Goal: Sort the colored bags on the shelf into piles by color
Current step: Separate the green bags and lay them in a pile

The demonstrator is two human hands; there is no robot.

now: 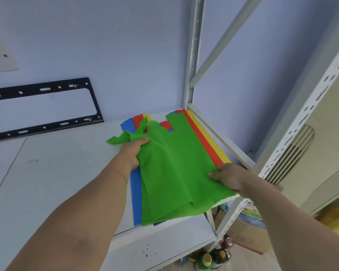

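A stack of flat colored bags lies at the right end of the white shelf [53, 173]. The green bag [176, 169] is on top, partly lifted and rumpled. My left hand [130, 153] grips its left edge near the handles. My right hand [230, 177] pinches its lower right side. Beneath it show the edges of a red bag [203, 139], a yellow bag [213, 140] and a blue bag [135, 194]. A dark purple edge peeks out at the stack's front.
White slotted uprights [192, 61] and a diagonal brace frame the shelf's right end. A black metal bracket [45, 89] hangs on the wall at the left. Bottles and cans [213, 259] and cardboard boxes [247, 231] sit on the floor below.
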